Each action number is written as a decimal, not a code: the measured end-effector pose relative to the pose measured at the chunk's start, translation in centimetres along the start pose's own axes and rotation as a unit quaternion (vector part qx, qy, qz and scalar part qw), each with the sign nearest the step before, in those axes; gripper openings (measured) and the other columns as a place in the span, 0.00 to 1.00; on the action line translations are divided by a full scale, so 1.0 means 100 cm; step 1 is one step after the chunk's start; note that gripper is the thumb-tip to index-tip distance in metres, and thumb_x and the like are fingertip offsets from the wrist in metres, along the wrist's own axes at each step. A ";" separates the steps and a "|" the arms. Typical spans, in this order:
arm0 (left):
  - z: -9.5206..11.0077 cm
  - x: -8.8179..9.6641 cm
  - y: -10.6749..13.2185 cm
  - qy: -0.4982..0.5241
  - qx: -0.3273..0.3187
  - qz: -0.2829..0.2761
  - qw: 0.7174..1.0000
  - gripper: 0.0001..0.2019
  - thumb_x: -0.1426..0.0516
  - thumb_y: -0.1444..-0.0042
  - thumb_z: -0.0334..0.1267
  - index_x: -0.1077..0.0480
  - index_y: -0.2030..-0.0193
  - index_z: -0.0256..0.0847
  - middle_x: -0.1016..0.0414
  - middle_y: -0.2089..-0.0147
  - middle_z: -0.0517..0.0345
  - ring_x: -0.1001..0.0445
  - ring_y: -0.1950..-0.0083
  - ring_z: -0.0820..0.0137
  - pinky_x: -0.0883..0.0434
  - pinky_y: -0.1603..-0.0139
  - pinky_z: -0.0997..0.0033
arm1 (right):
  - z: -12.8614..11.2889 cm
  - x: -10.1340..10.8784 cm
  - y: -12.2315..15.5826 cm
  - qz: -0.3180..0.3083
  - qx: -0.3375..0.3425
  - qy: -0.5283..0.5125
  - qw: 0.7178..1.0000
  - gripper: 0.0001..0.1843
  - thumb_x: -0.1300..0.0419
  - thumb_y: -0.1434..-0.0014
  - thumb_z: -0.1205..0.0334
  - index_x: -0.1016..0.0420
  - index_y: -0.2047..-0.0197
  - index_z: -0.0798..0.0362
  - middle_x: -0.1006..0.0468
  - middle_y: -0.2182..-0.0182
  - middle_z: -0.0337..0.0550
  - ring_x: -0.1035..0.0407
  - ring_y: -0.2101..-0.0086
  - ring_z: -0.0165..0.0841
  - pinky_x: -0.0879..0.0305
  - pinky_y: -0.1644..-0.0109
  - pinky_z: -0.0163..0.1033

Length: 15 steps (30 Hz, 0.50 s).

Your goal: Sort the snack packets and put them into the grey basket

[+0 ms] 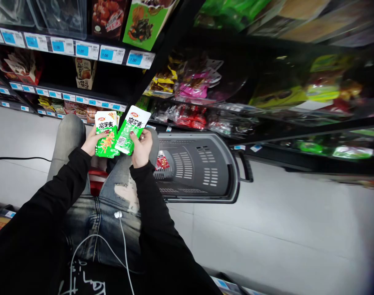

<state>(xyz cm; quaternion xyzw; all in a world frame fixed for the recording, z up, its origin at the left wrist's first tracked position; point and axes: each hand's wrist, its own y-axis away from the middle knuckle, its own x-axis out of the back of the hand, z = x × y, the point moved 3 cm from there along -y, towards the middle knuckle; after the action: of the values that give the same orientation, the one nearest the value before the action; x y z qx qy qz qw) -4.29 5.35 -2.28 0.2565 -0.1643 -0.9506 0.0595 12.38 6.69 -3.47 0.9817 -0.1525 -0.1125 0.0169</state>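
Note:
My left hand (91,140) is closed around a small stack of green-and-white snack packets (105,137); the top one has dark lettering and a picture of orange strips. Beside it my right hand (141,145) pinches another green-and-white snack packet (132,130), its upper end tilted to the right. The two lots of packets are close together above my knees, and I cannot tell whether their edges touch. A grey shopping basket (217,141) stands on the floor just right of my knee, with a red packet (162,161) inside.
Shelves with blue-and-white price labels (82,50) rise in front, holding boxes such as a green box (145,24). Bagged snacks (194,116) fill the shelves to the right. A black cable (21,158) crosses the tiled floor at left. White earphone wires (124,239) hang over my lap.

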 end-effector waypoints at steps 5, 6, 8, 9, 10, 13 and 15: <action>0.001 0.001 -0.001 0.014 -0.014 0.019 1.000 0.33 0.36 0.66 0.32 0.38 0.48 0.40 0.23 0.55 0.54 0.27 0.47 0.56 0.37 0.42 0.52 | 0.002 -0.002 0.002 -0.006 -0.018 -0.059 0.998 0.20 0.34 0.58 0.56 0.38 0.65 0.50 0.28 0.69 0.34 0.32 0.68 0.27 0.33 0.57 0.38; 0.001 0.001 -0.001 0.020 -0.016 0.022 0.999 0.33 0.36 0.66 0.33 0.38 0.48 0.40 0.23 0.55 0.54 0.27 0.47 0.56 0.36 0.42 0.52 | 0.002 -0.003 0.003 -0.015 -0.033 -0.078 0.996 0.20 0.34 0.58 0.56 0.38 0.63 0.50 0.28 0.68 0.34 0.32 0.67 0.28 0.33 0.57 0.39; 0.000 0.001 -0.002 0.032 -0.018 0.028 0.999 0.32 0.35 0.65 0.35 0.37 0.50 0.41 0.23 0.55 0.55 0.27 0.47 0.56 0.35 0.43 0.53 | 0.004 -0.007 0.006 -0.039 -0.073 -0.112 0.990 0.22 0.34 0.58 0.57 0.37 0.60 0.49 0.27 0.64 0.36 0.30 0.65 0.29 0.31 0.57 0.40; 0.000 0.001 -0.002 0.035 -0.021 0.030 0.999 0.31 0.34 0.64 0.37 0.37 0.50 0.42 0.23 0.55 0.55 0.27 0.47 0.57 0.35 0.43 0.53 | 0.004 -0.008 0.008 -0.047 -0.094 -0.122 0.987 0.23 0.34 0.58 0.58 0.36 0.59 0.49 0.26 0.62 0.36 0.30 0.64 0.29 0.30 0.57 0.40; -0.001 0.000 -0.003 0.035 -0.025 0.032 0.999 0.30 0.34 0.64 0.38 0.37 0.51 0.43 0.23 0.55 0.55 0.27 0.47 0.57 0.35 0.43 0.54 | 0.005 -0.010 0.010 -0.050 -0.112 -0.127 0.984 0.23 0.34 0.58 0.59 0.36 0.58 0.49 0.26 0.62 0.37 0.29 0.63 0.29 0.30 0.58 0.40; -0.002 -0.001 -0.003 0.026 -0.046 0.038 0.998 0.31 0.33 0.63 0.42 0.38 0.50 0.44 0.24 0.53 0.54 0.27 0.46 0.58 0.34 0.44 0.55 | 0.006 -0.013 0.015 -0.033 -0.135 -0.122 0.983 0.22 0.34 0.58 0.59 0.34 0.58 0.49 0.24 0.61 0.37 0.28 0.62 0.30 0.29 0.57 0.40; -0.001 -0.002 -0.002 0.015 -0.058 0.039 0.997 0.33 0.32 0.65 0.41 0.38 0.50 0.43 0.24 0.52 0.53 0.27 0.47 0.59 0.34 0.44 0.55 | 0.007 -0.016 0.018 -0.024 -0.137 -0.121 0.983 0.23 0.33 0.58 0.59 0.33 0.58 0.50 0.23 0.61 0.38 0.28 0.62 0.30 0.29 0.55 0.41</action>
<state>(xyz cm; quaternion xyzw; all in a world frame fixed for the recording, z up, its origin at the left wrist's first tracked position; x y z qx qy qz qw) -4.13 5.58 -2.35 0.2601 -0.1175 -0.9517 0.1135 10.26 5.49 -3.68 0.9525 -0.1128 -0.2511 0.1303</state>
